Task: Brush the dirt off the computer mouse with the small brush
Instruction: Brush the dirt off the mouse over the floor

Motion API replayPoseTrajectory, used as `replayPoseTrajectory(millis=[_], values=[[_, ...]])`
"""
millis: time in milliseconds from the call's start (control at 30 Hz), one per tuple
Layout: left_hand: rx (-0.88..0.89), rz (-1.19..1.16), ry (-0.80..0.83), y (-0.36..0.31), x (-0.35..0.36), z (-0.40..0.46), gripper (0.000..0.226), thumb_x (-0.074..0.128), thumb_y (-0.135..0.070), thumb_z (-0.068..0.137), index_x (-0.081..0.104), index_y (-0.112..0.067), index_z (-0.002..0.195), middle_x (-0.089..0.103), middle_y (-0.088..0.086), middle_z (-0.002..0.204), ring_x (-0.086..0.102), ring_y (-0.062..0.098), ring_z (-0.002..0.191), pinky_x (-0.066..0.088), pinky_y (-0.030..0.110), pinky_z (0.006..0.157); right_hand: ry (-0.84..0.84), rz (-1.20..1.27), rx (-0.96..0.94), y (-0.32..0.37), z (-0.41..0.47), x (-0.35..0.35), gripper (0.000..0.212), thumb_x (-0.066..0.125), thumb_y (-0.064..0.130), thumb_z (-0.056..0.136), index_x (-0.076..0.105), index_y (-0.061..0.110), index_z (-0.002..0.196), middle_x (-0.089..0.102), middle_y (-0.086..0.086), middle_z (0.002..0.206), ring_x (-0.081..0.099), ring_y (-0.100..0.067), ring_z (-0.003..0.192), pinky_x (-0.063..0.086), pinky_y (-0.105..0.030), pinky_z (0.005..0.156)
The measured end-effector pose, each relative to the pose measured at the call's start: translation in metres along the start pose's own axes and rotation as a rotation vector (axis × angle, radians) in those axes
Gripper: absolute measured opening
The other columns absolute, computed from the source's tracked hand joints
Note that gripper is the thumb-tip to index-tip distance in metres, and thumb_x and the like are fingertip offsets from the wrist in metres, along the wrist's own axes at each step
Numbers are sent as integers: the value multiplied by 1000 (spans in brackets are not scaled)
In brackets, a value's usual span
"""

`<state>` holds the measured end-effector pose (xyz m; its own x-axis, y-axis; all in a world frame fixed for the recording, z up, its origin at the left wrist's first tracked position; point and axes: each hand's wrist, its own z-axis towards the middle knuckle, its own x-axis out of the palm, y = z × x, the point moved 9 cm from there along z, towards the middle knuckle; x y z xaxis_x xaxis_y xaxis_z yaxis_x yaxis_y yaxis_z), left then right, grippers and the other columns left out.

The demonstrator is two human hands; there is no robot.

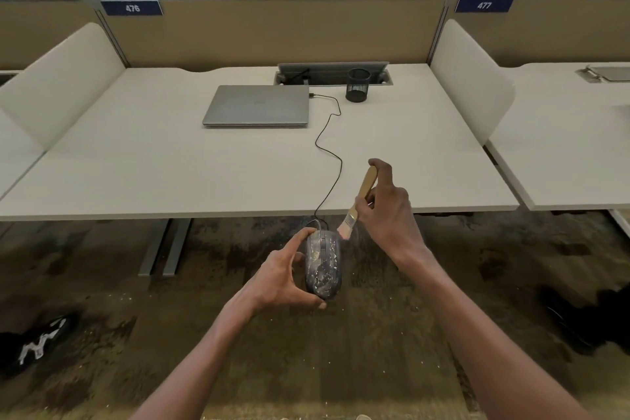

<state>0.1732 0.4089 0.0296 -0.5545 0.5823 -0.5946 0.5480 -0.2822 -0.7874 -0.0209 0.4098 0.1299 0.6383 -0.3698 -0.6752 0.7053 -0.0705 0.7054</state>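
Your left hand (pixel 283 278) sits just below centre frame, forearm coming up from the bottom edge, wrist bent back a bit. Its fingers are clamped on the computer mouse (pixel 323 266): thumb under the near end, index tip on the far end by the wheel, so the mouse hangs in the air past the front edge of the table (pixel 170 160), above the carpet (pixel 102 283), its long axis pointing away from you. The mouse is a dark, rounded oval w/ pale flecks and smears all over its top. Its thin black cable (pixel 330 140) snakes up over the table to the closed grey laptop (pixel 257 105), centre-top of frame.

Your right hand (pixel 387 211) is right of centre, arm entering from the lower right, back of hand toward the camera. Fingers are closed round the small brush (pixel 359 201), index stretched along the top of the handle. Handle is light wood, flat and tapered, w/ a metal ferrule and short pale bristles. The brush slants down-left; bristle tips are at the mouse's far right shoulder, prob. touching, but motion blur there makes it hard to be sure.

Table is matte off-white w/ rounded white side dividers. A black mesh pen cup (pixel 358 85) stands right of the laptop, by the cable hatch. Carpet is mottled brown-green.
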Motion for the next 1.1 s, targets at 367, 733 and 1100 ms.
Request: replayPoseTrajectory(millis=[367,733,1100], values=[[33,6,-15,-9,6,6,123,96,-44,55,19,-42,151,50,1,150,55,15,129,44,43,111,-7,139,-9,7,-7,2,68,69,12,95,27,22,148,65,0,86,71,-14,69,59,-16,60],[59,-20,-40,-13,5,11,126,97,-42,53,21,-35,153,56,1,144,60,10,122,46,37,108,-64,162,-42,9,-10,-18,69,70,10,95,27,21,148,63,3,82,64,0,61,48,-2,53],[67,-33,-40,-10,5,10,126,98,-41,51,23,-36,153,61,1,137,63,10,117,53,37,104,-64,71,19,-14,-17,-23,66,67,11,97,26,22,148,72,-11,93,73,-21,75,64,-32,67]])
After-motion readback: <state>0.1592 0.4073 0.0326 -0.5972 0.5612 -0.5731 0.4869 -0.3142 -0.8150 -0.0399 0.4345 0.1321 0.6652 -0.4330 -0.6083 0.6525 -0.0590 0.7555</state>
